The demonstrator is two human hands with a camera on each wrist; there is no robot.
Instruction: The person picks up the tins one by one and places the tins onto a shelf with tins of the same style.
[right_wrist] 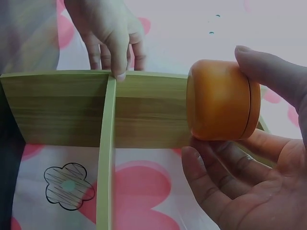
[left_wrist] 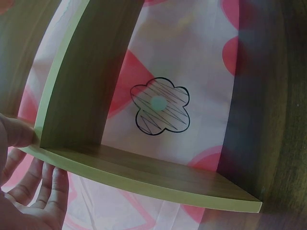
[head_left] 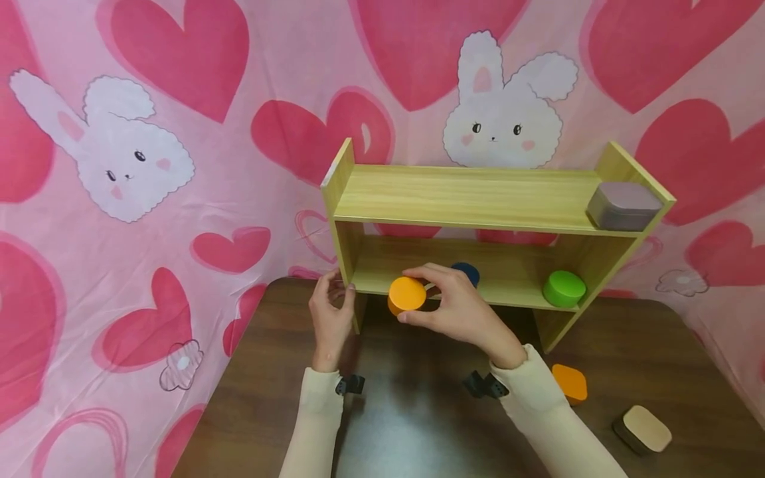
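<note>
A round orange container with a lid (head_left: pixel 407 295) is in my right hand (head_left: pixel 457 305), held between the thumb on one side and the fingers on the other. It hangs in front of the middle board at the left part of the wooden shelf (head_left: pixel 472 194). My left hand (head_left: pixel 332 315) grips the shelf's left side panel, thumb at the front edge and fingers along the outer face, as the left wrist view shows. Behind my right hand, a dark blue round container (head_left: pixel 466 273) sits partly hidden on the middle board. A green round container (head_left: pixel 564 289) stands at that board's right end.
A grey-mauve box (head_left: pixel 624 206) stands at the right end of the top board. On the dark wooden table (head_left: pixel 257 398), right of my right sleeve, lie an orange rounded box (head_left: pixel 570 383) and a beige-topped dark box (head_left: pixel 643 429). A pink heart-patterned cloth hangs behind.
</note>
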